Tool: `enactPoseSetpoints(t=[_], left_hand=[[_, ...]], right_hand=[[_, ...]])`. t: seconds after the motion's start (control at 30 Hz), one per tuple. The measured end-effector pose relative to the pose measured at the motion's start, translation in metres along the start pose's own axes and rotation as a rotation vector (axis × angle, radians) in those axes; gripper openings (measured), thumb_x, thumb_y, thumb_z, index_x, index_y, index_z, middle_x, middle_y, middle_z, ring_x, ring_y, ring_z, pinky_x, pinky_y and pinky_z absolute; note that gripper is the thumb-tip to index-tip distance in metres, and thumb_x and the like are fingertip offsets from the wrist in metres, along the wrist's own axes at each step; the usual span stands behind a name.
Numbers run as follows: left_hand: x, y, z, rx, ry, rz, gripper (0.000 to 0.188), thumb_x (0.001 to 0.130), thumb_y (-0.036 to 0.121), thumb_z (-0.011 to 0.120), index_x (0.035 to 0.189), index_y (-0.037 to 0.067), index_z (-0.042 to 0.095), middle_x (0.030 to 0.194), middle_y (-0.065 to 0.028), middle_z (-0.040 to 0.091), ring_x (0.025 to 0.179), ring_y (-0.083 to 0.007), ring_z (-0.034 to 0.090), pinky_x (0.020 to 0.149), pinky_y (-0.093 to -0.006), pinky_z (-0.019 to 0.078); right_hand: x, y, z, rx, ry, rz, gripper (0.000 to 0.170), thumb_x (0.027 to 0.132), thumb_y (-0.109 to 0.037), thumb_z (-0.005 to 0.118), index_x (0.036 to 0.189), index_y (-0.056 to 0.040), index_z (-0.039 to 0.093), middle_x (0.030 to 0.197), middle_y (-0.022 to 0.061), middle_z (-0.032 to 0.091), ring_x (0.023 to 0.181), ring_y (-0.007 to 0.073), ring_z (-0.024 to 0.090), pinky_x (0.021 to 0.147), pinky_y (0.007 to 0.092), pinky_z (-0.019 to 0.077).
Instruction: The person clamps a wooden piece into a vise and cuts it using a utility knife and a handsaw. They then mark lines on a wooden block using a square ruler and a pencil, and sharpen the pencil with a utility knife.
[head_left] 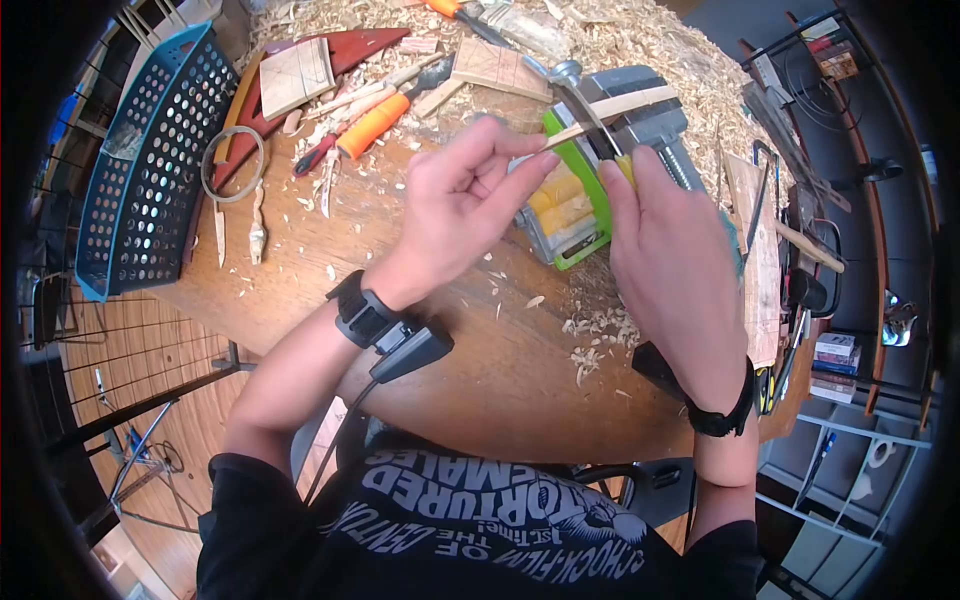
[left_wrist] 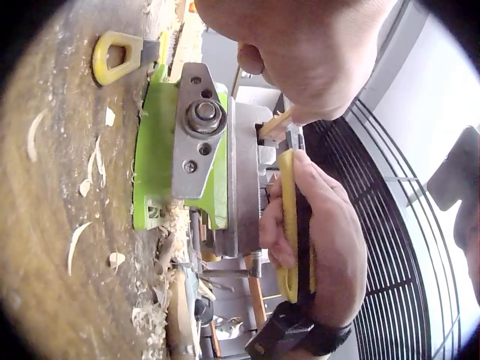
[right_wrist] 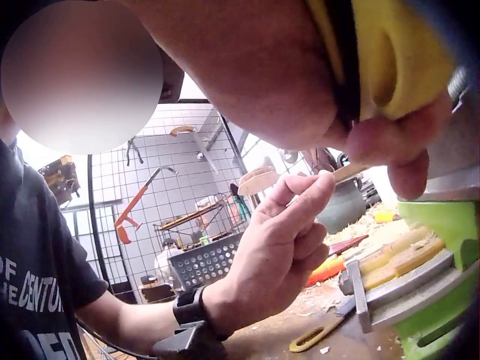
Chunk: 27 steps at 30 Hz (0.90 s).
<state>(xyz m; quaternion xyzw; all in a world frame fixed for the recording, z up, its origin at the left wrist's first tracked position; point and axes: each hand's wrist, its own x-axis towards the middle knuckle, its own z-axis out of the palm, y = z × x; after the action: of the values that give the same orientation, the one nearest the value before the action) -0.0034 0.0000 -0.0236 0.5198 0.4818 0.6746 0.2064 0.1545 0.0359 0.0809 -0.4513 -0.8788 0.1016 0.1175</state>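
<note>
The left hand (head_left: 455,205) pinches one end of a thin wooden strip (head_left: 640,101) between thumb and fingers; the strip slants up to the right over the grey and green vise (head_left: 592,215). In the right hand (head_left: 680,265) is a yellow-and-black utility knife (left_wrist: 289,225), its fingers curled round the handle. The knife's blade lies against the strip, close to the left fingertips. In the right wrist view the left hand (right_wrist: 274,251) shows its thumb and index finger closed on the strip's end, with the knife handle (right_wrist: 401,56) above.
Wood shavings (head_left: 700,80) cover the table's far side. An orange-handled tool (head_left: 374,125), wooden pieces (head_left: 297,78) and a tape roll (head_left: 233,165) lie at the left beside a blue perforated basket (head_left: 150,170). Saws and a hammer (head_left: 810,247) are at the right edge.
</note>
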Motion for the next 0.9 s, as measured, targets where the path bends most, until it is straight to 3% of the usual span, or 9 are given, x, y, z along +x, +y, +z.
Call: enactPoseSetpoints(t=[0.3, 0.4, 0.5, 0.9], left_hand=[[0.001, -0.001, -0.002, 0.22, 0.048, 0.132, 0.009, 0.086, 0.005, 0.075, 0.093, 0.003, 0.07, 0.054, 0.0035, 0.035, 0.048, -0.0029, 0.034, 0.044, -0.0225, 0.0284], [-0.001, -0.001, -0.003, 0.225, 0.037, 0.103, 0.009, 0.086, 0.004, 0.075, 0.093, 0.003, 0.07, 0.055, 0.0037, 0.035, 0.049, -0.0028, 0.035, 0.044, -0.0224, 0.0291], [0.0, 0.001, 0.001, 0.154, 0.028, 0.092, 0.008, 0.089, 0.0, 0.072, 0.096, -0.002, 0.068, 0.06, 0.0109, 0.036, 0.053, 0.0024, 0.028, 0.047, -0.0188, 0.0203], [0.001, -0.003, 0.0, -0.035, -0.007, -0.027, 0.007, 0.088, 0.001, 0.072, 0.093, 0.002, 0.068, 0.055, 0.0118, 0.032, 0.051, 0.0025, 0.027, 0.046, -0.0194, 0.0191]], right_hand=[[-0.007, -0.002, -0.001, -0.044, 0.013, 0.053, 0.021, 0.101, -0.022, 0.051, 0.092, -0.0024, 0.051, 0.063, 0.0269, 0.059, 0.065, 0.0481, 0.061, 0.058, 0.056, 0.0481], [-0.023, 0.0, -0.006, -0.042, 0.001, 0.09, 0.02, 0.101, -0.022, 0.052, 0.094, -0.0039, 0.051, 0.062, 0.0261, 0.058, 0.064, 0.0477, 0.06, 0.056, 0.056, 0.0472], [-0.033, 0.005, -0.01, -0.029, -0.05, 0.139, 0.019, 0.101, -0.022, 0.052, 0.094, -0.0044, 0.049, 0.061, 0.0254, 0.058, 0.062, 0.0476, 0.06, 0.054, 0.0561, 0.0465], [-0.023, 0.01, -0.003, -0.016, -0.001, 0.033, 0.019, 0.101, -0.02, 0.052, 0.094, -0.003, 0.048, 0.062, 0.026, 0.059, 0.062, 0.0482, 0.06, 0.054, 0.0564, 0.0472]])
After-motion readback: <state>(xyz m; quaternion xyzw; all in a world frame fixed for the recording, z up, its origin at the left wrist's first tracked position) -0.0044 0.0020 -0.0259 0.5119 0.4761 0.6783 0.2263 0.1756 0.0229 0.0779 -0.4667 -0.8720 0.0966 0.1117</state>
